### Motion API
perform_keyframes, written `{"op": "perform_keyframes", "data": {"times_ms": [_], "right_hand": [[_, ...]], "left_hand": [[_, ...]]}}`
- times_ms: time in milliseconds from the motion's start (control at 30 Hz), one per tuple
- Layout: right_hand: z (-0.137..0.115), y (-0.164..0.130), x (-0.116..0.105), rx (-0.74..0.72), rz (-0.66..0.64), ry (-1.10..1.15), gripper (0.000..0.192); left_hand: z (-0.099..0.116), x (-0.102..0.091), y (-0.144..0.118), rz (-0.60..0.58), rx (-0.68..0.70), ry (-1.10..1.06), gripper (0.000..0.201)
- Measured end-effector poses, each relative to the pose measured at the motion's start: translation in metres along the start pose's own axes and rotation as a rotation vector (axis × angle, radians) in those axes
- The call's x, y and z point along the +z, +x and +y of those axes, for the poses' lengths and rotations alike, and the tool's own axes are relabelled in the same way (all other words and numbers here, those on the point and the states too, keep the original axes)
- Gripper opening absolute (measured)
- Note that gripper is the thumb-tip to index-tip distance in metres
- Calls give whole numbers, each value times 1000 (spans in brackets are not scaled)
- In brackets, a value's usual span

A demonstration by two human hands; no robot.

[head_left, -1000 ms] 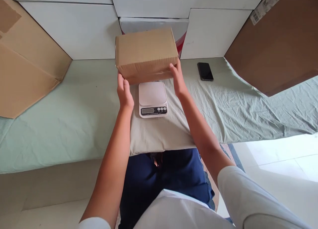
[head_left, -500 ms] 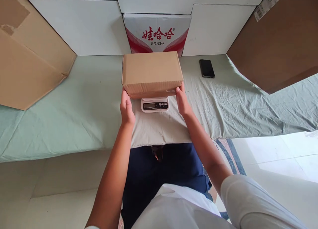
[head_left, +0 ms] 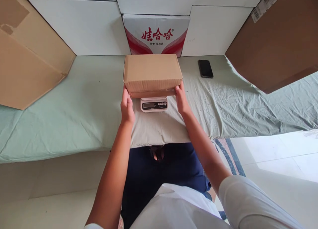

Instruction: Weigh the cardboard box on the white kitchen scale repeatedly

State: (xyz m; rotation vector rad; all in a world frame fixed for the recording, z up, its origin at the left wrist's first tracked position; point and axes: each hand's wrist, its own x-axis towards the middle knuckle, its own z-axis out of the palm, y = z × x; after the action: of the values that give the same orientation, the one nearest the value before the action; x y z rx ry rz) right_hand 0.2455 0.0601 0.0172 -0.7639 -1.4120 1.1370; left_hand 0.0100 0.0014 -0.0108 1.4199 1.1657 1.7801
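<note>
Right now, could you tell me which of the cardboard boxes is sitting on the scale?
The small closed brown box held between both hands; the larger cardboard boxes lean at the far left and right.

You've got a green sheet (head_left: 74, 106) spread over the table, wrinkled on the right. A black phone (head_left: 205, 68) lies flat on it, near the back wall. Behind, a white case (head_left: 156, 33) with red print stands between white boxes (head_left: 81, 27). Big cardboard sheets lean in at both sides — one left (head_left: 27, 60), a darker one right (head_left: 278, 40) — its label (head_left: 264, 4) showing
</note>
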Motion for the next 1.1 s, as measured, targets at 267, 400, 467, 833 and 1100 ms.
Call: {"op": "perform_keyframes", "data": {"times_ms": [267, 400, 467, 833, 1100], "right_hand": [[-1, -1, 0, 5, 8, -21, 69], [-3, -1, 1, 2, 5, -28, 71], [-5, -2, 2, 8, 5, -41, 73], [25, 2, -15, 38, 105, -36, 76], [25, 4, -12, 76, 130, -51, 76]], "left_hand": [[-2, -2, 0, -3, -17, 0, 87], [-1, -1, 0, -3, -14, -7, 86], [-1, 0, 0, -6, -14, -5, 86], [-1, -14, 3, 139, -4, -1, 87], [-1, -11, 4, 87, -9, 37, 84]]}}
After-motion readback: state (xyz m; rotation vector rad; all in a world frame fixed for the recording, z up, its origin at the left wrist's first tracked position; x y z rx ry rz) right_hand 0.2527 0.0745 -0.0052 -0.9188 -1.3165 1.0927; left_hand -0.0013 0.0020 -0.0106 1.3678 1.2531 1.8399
